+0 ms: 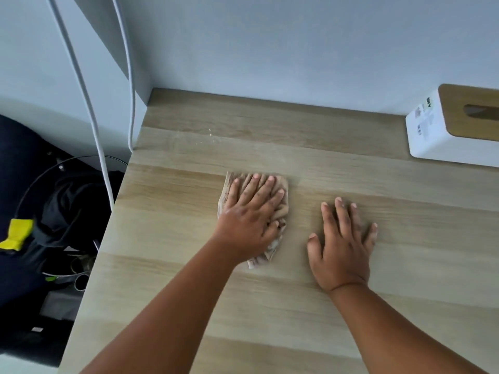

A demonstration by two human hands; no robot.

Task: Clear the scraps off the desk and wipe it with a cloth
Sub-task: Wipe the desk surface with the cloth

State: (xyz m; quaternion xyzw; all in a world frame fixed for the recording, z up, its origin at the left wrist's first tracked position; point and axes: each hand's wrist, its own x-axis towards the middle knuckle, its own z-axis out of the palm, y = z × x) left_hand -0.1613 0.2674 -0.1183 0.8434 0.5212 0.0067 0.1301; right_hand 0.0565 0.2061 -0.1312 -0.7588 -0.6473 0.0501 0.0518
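Here the left hand [249, 211] presses flat on a crumpled beige cloth [280, 211] (right hand [341, 247] flat, empty).

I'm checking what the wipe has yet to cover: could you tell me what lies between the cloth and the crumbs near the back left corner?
In the head view, only bare desk lies between the cloth under the left hand and the crumbs.

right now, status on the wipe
Left hand flat on cloth, right hand flat on desk. Crumbs remain far left. Path clear.
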